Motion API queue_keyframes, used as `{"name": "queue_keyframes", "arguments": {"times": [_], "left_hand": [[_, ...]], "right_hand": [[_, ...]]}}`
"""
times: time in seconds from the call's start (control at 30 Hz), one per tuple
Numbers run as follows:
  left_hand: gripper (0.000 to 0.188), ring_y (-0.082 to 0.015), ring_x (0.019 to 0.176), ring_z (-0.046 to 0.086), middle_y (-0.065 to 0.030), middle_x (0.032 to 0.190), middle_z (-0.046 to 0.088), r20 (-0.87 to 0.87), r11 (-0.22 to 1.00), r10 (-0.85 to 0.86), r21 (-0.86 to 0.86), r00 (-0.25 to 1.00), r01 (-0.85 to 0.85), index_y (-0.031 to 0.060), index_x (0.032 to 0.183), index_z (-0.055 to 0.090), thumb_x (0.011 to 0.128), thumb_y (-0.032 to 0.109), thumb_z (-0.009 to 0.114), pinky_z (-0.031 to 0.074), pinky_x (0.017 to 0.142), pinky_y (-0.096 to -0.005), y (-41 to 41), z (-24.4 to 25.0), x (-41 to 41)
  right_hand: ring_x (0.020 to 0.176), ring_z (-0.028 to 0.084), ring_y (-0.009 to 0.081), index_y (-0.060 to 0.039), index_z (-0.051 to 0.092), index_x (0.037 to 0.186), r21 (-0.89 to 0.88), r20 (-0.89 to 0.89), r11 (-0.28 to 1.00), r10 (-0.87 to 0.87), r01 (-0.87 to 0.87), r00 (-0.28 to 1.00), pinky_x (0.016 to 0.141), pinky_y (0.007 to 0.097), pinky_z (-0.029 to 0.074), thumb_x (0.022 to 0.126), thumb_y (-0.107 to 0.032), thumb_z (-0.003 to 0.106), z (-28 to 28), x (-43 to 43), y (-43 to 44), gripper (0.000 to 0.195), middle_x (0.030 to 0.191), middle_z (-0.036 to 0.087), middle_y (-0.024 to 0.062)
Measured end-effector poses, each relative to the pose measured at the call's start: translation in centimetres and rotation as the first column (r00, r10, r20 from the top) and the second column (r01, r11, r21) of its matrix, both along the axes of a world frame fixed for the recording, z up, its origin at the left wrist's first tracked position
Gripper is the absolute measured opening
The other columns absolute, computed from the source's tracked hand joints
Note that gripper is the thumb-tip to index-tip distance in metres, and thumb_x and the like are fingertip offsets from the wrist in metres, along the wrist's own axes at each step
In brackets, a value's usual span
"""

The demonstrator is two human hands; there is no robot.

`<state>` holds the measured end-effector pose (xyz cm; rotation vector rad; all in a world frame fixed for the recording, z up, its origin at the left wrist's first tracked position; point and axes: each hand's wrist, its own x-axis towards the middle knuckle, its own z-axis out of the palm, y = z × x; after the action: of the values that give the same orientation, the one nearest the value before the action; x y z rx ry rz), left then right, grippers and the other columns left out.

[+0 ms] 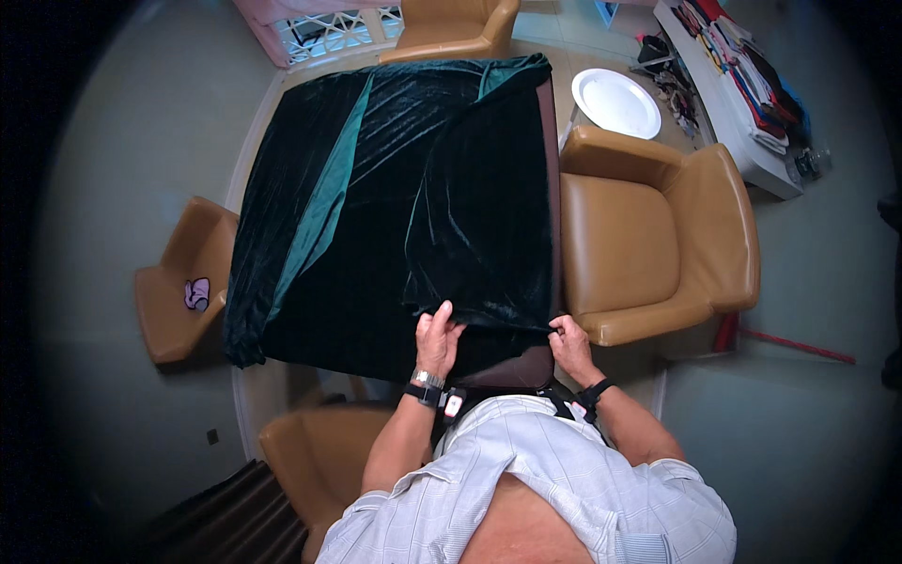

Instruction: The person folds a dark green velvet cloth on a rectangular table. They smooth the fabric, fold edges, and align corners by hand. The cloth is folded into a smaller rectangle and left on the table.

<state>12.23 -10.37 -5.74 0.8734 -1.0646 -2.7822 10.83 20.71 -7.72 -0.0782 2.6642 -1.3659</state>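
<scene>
A dark green velvet cloth [380, 211] lies over a brown table [521, 370], partly folded, its lighter green underside showing in a long strip on the left and at the far right corner. My left hand [438, 342] grips the near edge of a folded layer, thumb on top. At that layer's right corner, by the table's right edge, my right hand [571, 347] pinches the cloth between thumb and fingers. The edge runs fairly straight between my hands. Bare table top shows at the near right corner.
Tan leather armchairs stand right [620, 233], left [180, 282], far [451, 32] and near left [331, 451]. A white round stool or tray [616, 103] is beyond the right one. Folded clothes [754, 77] lie on a white bench [747, 151]; a lilac item [197, 292] rests on the left chair.
</scene>
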Motion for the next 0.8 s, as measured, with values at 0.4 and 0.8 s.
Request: {"name": "queue_keyframes", "arguments": {"times": [0.4,0.8], "left_hand": [[0.024,-0.0355,0.108,0.074,-0.0161,0.117,0.076,0.232,0.987,0.085,0.116,0.969,-0.114,0.0041,0.120,0.067,0.103,0.017,0.077,0.059,0.103,-0.0598,-1.7,-0.4,1.1],[0.025,-0.0381,0.100,0.076,-0.0166,0.115,0.072,0.293,0.958,0.259,-0.201,0.920,-0.205,0.0089,0.120,0.054,0.103,0.009,0.073,0.064,0.085,-0.0563,-3.9,-3.6,3.2]], "right_hand": [[0.098,0.071,0.0435,-0.0042,0.062,0.114,-0.029,0.202,0.957,0.288,-0.288,0.936,0.085,0.0512,0.057,0.091,-0.010,0.069,1.9,-2.9,2.7,0.025,0.101,0.072,0.0220],[0.082,0.073,0.0281,-0.0029,0.068,0.106,-0.148,0.230,0.963,0.256,-0.226,0.939,0.076,0.0412,0.058,0.087,-0.011,0.075,0.1,-2.9,3.7,0.021,0.087,0.072,0.0135]]}}
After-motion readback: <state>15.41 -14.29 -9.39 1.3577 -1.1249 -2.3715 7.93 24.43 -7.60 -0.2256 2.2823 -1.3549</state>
